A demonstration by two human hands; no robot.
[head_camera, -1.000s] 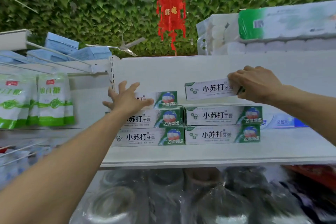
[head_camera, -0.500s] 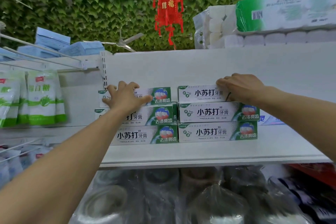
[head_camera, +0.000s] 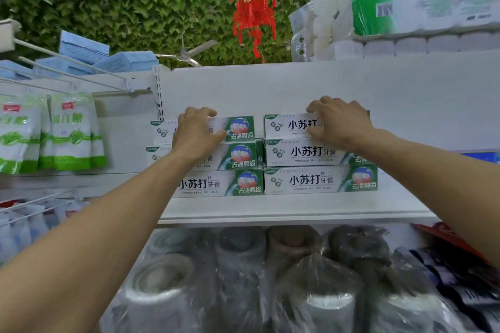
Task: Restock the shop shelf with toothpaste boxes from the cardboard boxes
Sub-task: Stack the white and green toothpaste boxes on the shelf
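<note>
Curled over the top edge of the top-left toothpaste box [head_camera: 240, 128], thumb against its front: left hand [head_camera: 197, 135]. Same curled hold by the right hand [head_camera: 341, 124] on the top-right toothpaste box [head_camera: 286, 126]. Both long, glossy cardboard cuboids, lying flat, long axis left to right, white-and-green printed fronts facing out. Beneath each hand, two lower boxes [head_camera: 319, 180] stacked alike on a smooth white shelf [head_camera: 270, 208].
</note>
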